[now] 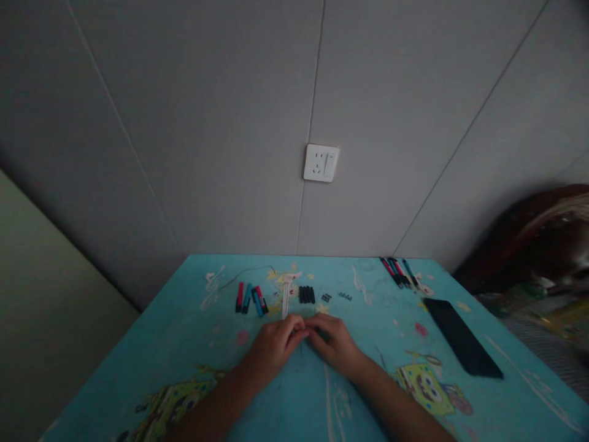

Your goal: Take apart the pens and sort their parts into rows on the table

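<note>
My left hand [275, 339] and my right hand [338, 345] meet low over the middle of the table, fingertips pinched together. Whatever they hold between them is too small and hidden to name. Just beyond the left fingers lie thin white sticks [285, 299], like pen refills, side by side. Left of these are several short pen barrels [247, 298], pink and black or blue and black. A row of short black cylinders [307, 294] lies beyond the hands, with small dark pieces [326, 298] and more small dark pieces [345, 296] to its right.
Several assembled-looking pens [398, 273] in pink, blue and black lie at the far right of the table. Nearer, a flat dark rectangular object [462, 336] rests at an angle. The blue patterned tabletop [221, 356] ends at a grey wall [230, 153] with a white socket [321, 162].
</note>
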Tool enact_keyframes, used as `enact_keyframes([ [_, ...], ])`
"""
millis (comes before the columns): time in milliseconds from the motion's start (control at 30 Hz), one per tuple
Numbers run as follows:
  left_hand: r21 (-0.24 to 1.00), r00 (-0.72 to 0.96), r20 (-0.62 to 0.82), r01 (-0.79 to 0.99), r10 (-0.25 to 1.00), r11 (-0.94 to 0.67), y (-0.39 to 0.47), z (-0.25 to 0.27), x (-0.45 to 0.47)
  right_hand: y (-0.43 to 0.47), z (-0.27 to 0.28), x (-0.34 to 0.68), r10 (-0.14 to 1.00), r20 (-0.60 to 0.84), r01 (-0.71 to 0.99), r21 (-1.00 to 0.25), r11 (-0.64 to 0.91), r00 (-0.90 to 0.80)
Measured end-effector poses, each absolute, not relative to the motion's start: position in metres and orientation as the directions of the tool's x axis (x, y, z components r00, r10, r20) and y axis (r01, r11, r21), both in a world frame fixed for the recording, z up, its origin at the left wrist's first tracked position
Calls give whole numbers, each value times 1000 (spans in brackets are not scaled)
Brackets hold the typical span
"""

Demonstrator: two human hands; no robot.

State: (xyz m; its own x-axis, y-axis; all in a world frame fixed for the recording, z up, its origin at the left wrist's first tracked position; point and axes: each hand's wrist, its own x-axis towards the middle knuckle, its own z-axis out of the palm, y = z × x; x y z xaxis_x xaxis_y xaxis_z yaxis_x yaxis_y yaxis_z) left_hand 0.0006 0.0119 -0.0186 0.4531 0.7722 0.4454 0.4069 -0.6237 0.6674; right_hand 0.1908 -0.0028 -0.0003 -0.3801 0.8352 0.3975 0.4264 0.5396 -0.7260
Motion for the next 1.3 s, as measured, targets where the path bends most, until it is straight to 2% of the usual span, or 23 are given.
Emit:
enact_keyframes([
  [167,642,486,432,426,760,-637,8,-17,0,-8,4,194,833,382,403,-743,534,-400],
  [300,453,496,478,568,725,-687,16,-10,-12,-2,8,216,836,408,538,-640,548,-367],
  [367,359,446,519,661,730,-659,28,-9,-24,9,9,239,868,436,667,-575,473,-239],
  [467,218,388,554,786,736,-578,48,-13,-42,26,7,281,891,452,798,-550,245,38],
  [600,97,392,525,854,755,-511,63,-29,-55,38,1,319,898,417,874,-478,84,141],
  [867,73,399,503,864,767,-497,68,-44,-61,37,-1,351,896,409,950,-310,-42,173],
  [1033,99,387,504,862,772,-497,70,-44,-65,35,-1,360,944,318,976,-216,-16,86],
  [1300,77,405,488,862,773,-501,64,-38,-59,34,2,348,962,269,980,-198,7,47],
])
